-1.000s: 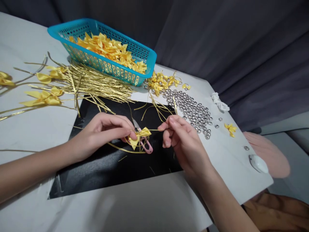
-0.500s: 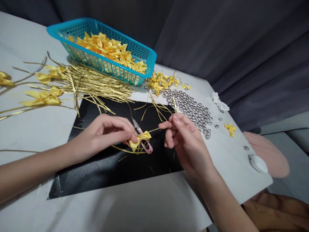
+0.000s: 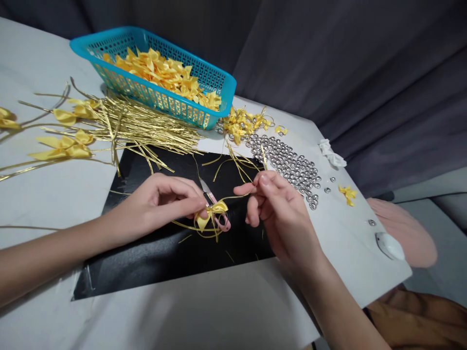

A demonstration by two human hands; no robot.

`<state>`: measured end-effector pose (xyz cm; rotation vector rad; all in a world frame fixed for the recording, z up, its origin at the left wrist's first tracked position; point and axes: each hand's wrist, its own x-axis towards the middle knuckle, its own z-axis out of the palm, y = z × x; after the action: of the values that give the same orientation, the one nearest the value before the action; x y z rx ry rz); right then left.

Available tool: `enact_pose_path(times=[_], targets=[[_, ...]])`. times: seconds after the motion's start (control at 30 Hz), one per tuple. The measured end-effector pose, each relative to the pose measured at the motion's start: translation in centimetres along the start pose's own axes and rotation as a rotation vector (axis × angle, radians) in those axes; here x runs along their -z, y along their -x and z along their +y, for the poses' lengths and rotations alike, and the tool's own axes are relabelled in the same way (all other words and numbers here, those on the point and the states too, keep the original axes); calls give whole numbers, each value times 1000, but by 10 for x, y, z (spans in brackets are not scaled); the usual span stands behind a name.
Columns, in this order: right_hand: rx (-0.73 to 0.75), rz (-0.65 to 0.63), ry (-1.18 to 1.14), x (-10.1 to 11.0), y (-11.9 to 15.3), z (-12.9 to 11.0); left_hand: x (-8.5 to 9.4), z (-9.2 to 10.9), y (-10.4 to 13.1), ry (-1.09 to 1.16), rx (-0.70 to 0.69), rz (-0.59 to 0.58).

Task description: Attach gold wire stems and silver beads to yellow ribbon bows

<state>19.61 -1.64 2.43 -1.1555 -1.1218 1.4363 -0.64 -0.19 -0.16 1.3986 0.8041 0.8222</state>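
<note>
Over the black mat (image 3: 153, 262), my left hand (image 3: 168, 197) pinches a yellow ribbon bow (image 3: 218, 207) between thumb and fingers. Thin gold cord loops around and below the bow. My right hand (image 3: 279, 201) is closed on the gold cord (image 3: 237, 197) that runs from the bow to its thumb and fingertips; its lower fingers curl loosely. Pink-handled scissors (image 3: 225, 225) lie on the mat behind the bow, partly hidden by it, with the blade pointing away.
A teal basket (image 3: 228, 99) of yellow bows stands at the back. Beside it lie a bundle of gold cords (image 3: 138, 124), finished-looking yellow bows (image 3: 241, 121) and a spread of small silver beads (image 3: 292, 165). A white rounded device (image 3: 390, 246) sits near the right edge.
The cord between my hands has gone from straight to slightly slack and curved. A cord loop below the bow hangs more visibly. Both hands stay nearly in place.
</note>
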Motion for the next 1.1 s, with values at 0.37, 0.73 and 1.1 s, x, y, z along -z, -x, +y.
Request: enact_pose_path(times=[0.37,0.73,1.1], targets=[[20,-53,36,-1,4,-2,-1,-1,-2,-36,62,28],[-120,114,59,3,-6,7,0,-1,-3,-59,100,21],[-98,-16,185,3,-7,-8,-1,2,-6,-144,114,60]])
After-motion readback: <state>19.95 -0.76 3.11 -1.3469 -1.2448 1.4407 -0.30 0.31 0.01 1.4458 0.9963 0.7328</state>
